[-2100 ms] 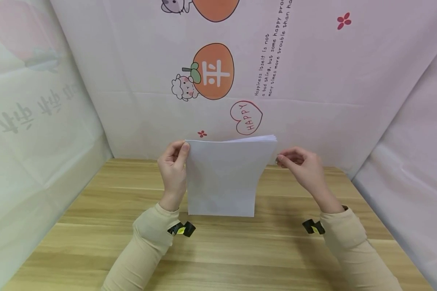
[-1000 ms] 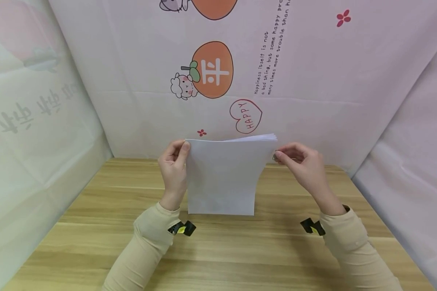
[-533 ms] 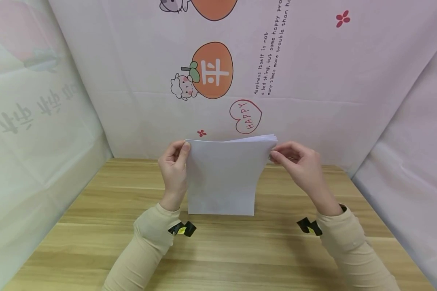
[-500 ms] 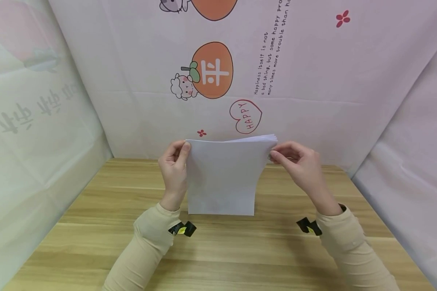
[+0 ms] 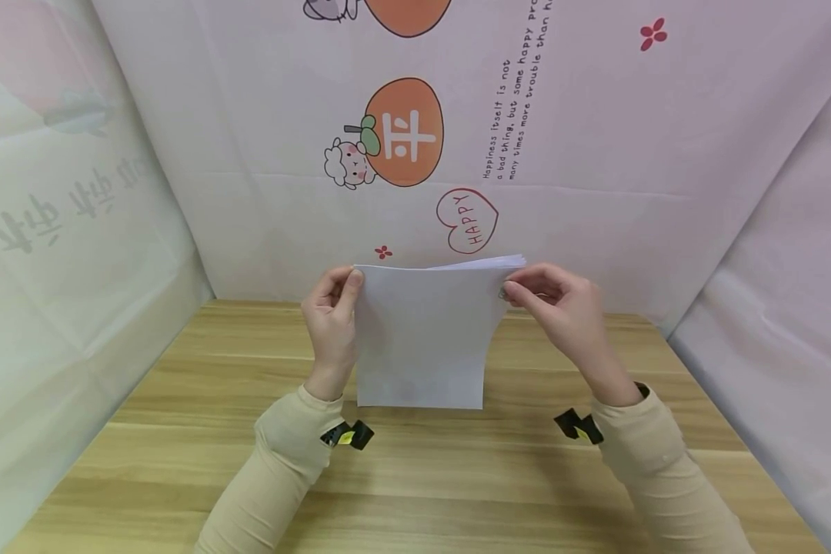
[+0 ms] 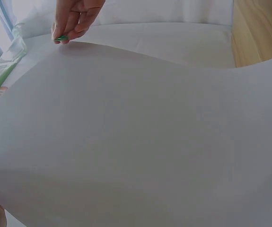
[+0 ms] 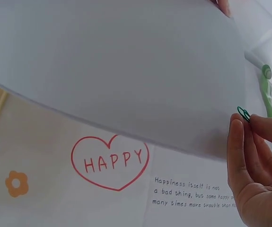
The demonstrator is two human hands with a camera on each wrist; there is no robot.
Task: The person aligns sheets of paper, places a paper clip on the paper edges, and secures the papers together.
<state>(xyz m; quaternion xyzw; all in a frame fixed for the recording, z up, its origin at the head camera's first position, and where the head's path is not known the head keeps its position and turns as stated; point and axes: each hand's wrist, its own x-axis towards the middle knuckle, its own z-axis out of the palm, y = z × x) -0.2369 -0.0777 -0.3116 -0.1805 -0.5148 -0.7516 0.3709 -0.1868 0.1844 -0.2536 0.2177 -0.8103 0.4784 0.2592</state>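
A thin stack of white paper sheets (image 5: 422,338) stands upright over the table in the head view, its sheets fanned slightly apart at the top right corner. My left hand (image 5: 331,323) pinches its upper left corner, thumb in front and fingers behind. At the upper right edge is my right hand (image 5: 571,319), which pinches a small green paper clip (image 7: 243,113) between thumb and fingers. In the right wrist view the clip's loop pokes up from the fingertips and overlaps the paper. The left wrist view has the right hand's fingers (image 6: 76,19) right at the sheet's edge.
A wood-grain table (image 5: 415,485) lies below the hands. White cloth with printed drawings (image 5: 595,138) hangs close behind the paper, and more cloth (image 5: 62,308) covers both sides. Each wrist carries a small black camera mount (image 5: 580,427).
My right hand has moved left with the paper clip, from beside the stack to over its upper right edge. The left hand and the paper have stayed in place.
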